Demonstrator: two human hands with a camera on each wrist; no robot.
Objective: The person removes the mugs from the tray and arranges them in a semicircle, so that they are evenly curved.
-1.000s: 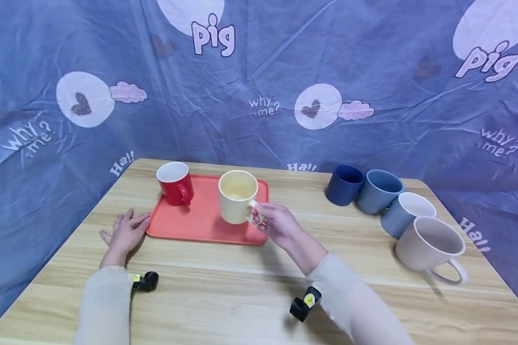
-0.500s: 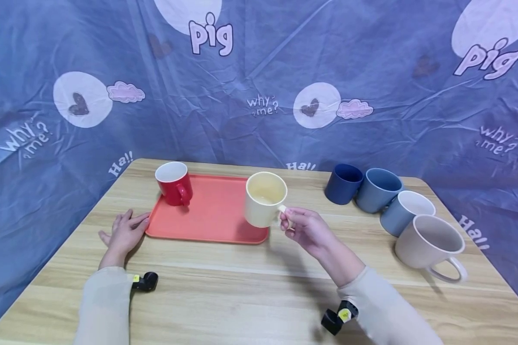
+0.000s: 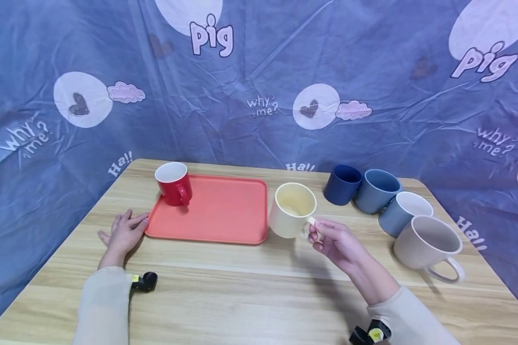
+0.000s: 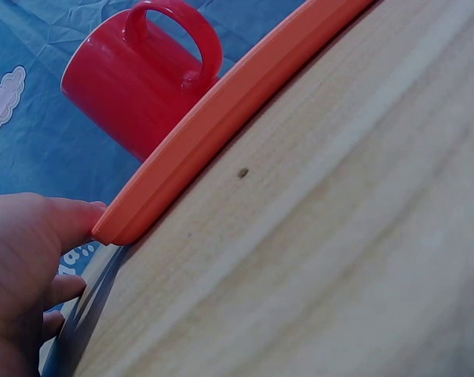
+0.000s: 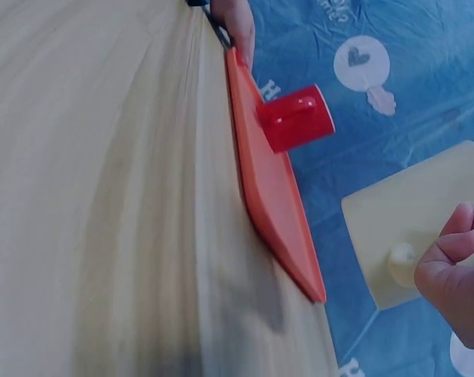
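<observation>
My right hand (image 3: 338, 244) grips the handle of a pale yellow mug (image 3: 290, 218), which hangs above the table just right of the tray, its mouth upward. In the right wrist view the mug (image 5: 417, 224) shows raised over the tabletop, with fingers and thumb around its handle. My left hand (image 3: 125, 235) rests at the left edge of the orange-red tray (image 3: 224, 215), fingers extended. The left wrist view shows the thumb side of this hand (image 4: 25, 259) touching the tray's corner (image 4: 135, 212). A red mug (image 3: 172, 187), white inside, stands on the tray's left end.
On the table's right side stand a navy cup (image 3: 342, 187), a blue mug (image 3: 375, 194), a grey-blue mug with white inside (image 3: 399, 220) and a large beige mug (image 3: 414, 249). They form a slanting row. A blue printed cloth (image 3: 259, 134) hangs behind the wooden table (image 3: 224, 292).
My right hand has carried the yellow mug rightward, from over the tray to beyond its right edge, and slightly nearer to me. The left hand, tray and red mug have stayed in place.
</observation>
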